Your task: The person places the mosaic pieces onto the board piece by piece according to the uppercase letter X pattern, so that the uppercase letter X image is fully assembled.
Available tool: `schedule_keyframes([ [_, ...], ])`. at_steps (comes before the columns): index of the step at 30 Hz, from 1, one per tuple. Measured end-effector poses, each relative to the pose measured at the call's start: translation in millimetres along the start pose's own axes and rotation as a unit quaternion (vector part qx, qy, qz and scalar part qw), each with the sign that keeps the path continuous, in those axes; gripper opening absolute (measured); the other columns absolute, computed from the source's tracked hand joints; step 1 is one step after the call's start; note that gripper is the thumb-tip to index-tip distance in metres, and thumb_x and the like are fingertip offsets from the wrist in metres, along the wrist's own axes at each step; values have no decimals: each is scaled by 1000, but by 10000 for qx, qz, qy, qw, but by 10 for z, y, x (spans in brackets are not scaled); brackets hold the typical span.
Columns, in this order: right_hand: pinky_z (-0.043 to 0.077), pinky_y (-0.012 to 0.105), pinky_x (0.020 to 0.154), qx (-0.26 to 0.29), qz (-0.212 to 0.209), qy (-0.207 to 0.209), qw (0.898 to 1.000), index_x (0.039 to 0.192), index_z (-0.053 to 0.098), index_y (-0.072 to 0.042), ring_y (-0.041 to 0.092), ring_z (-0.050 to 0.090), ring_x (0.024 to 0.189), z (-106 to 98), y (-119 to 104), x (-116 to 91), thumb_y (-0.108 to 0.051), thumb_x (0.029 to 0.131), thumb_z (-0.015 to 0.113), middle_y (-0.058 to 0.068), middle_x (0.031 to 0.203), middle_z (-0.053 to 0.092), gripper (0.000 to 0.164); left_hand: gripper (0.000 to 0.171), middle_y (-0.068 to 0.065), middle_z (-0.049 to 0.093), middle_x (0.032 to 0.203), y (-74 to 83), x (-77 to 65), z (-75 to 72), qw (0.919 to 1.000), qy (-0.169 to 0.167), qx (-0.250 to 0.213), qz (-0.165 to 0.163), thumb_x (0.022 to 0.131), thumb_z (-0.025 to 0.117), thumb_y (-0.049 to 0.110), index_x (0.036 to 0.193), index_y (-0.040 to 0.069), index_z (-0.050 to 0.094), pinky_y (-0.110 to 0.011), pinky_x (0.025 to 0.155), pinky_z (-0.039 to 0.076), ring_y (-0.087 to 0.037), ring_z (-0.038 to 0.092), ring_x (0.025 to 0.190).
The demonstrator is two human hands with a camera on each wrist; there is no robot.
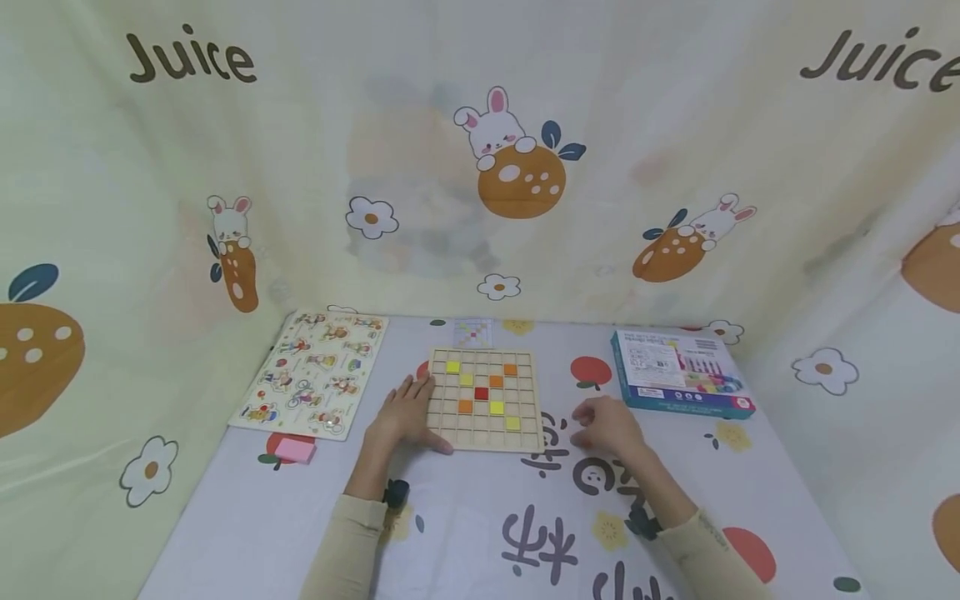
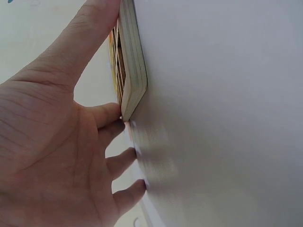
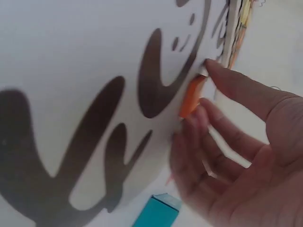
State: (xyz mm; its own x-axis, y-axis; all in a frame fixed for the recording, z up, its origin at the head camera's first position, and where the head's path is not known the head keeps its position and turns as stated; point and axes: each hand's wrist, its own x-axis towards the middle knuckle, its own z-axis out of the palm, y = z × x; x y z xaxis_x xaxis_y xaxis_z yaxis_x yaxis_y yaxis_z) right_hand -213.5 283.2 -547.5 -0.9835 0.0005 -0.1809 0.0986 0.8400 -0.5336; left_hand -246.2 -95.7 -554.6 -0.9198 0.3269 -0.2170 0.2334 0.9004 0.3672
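A square wooden grid board lies in the middle of the table, several yellow, orange and red tiles in its cells. The red tile sits near the centre, with orange and yellow ones in diagonal lines around it. Along the board's left side rests my left hand, its thumb at the near edge and its fingers spread; the left wrist view shows the fingertips at the board's corner. To the right of the board, my right hand pinches an orange tile between thumb and fingers, close over the tablecloth.
Behind the board lies a small pattern card. A wooden picture puzzle is at the left, with a pink block just in front of it. At the right lies a teal-edged box. A printed curtain hangs behind the table.
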Motion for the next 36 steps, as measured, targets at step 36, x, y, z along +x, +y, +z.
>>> schedule_keyframes([
  [36,59,29,64,1360,-717,371,9874,116,74,-9,20,72,71,117,-380,93,-18,79,92,1,86,75,42,140,-13,15,174,-19,1,-7,9998,-167,-110,-80,65,93,64,167,4,18,-59,128,11,-40,7,160],
])
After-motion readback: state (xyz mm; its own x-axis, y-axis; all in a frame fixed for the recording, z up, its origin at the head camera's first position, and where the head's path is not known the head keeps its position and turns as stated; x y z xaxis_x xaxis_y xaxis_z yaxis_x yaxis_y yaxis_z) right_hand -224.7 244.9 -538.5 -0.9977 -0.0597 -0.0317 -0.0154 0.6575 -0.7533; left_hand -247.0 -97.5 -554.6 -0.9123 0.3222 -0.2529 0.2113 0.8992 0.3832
